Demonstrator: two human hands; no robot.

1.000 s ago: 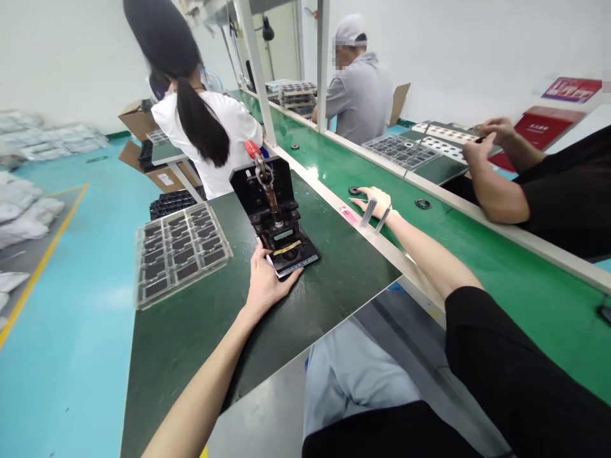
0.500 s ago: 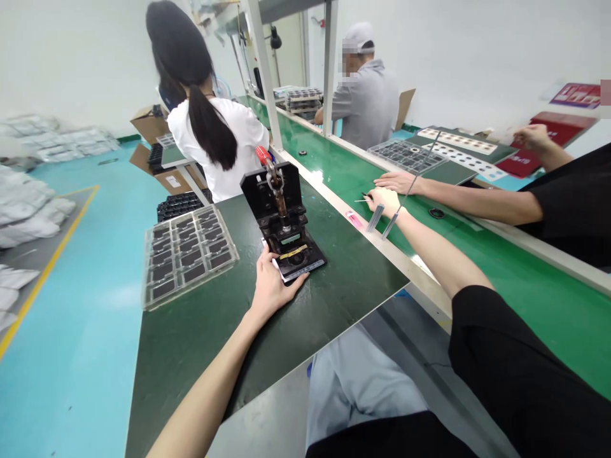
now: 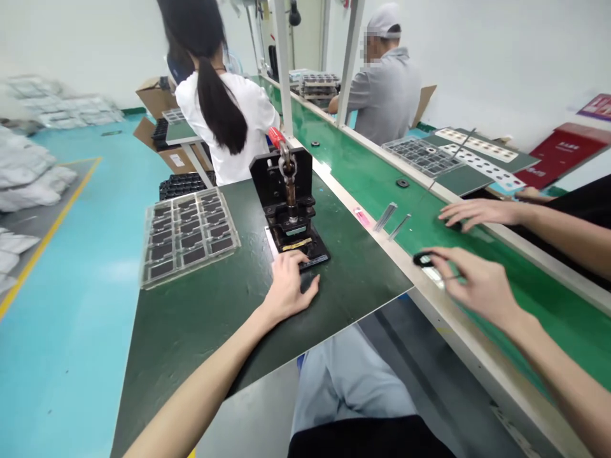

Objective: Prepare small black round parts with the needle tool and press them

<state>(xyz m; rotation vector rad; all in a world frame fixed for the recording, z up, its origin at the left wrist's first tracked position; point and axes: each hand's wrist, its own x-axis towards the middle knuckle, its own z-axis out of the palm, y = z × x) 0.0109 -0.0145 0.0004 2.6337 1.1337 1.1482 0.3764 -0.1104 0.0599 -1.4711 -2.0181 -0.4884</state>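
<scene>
My left hand [image 3: 290, 286] rests at the front of a black toggle-clamp fixture [image 3: 296, 222]; its fingertips touch the base's front edge and the thumb is spread away. A strip of yellow material [image 3: 296, 244] lies across the fixture's base, and the clamp's red handle [image 3: 275, 137] points up. Over the edge of the green conveyor, my right hand [image 3: 477, 283] pinches a small black ring [image 3: 422, 258] between thumb and fingers. A thin grey item shows by those fingers, too small to make out.
A clear tray of dark parts [image 3: 188, 235] lies left of the fixture. Metal strips [image 3: 386, 216] and a pink piece [image 3: 361, 217] sit on the conveyor's rail. Another black ring [image 3: 402, 183] is on the belt [image 3: 372, 172]. A co-worker's hand [image 3: 477, 213] reaches in from the right.
My right hand has come back from the belt towards me and now holds the black ring. My left thumb has left the fixture's base. The co-worker's hand has shifted to the right in view.
</scene>
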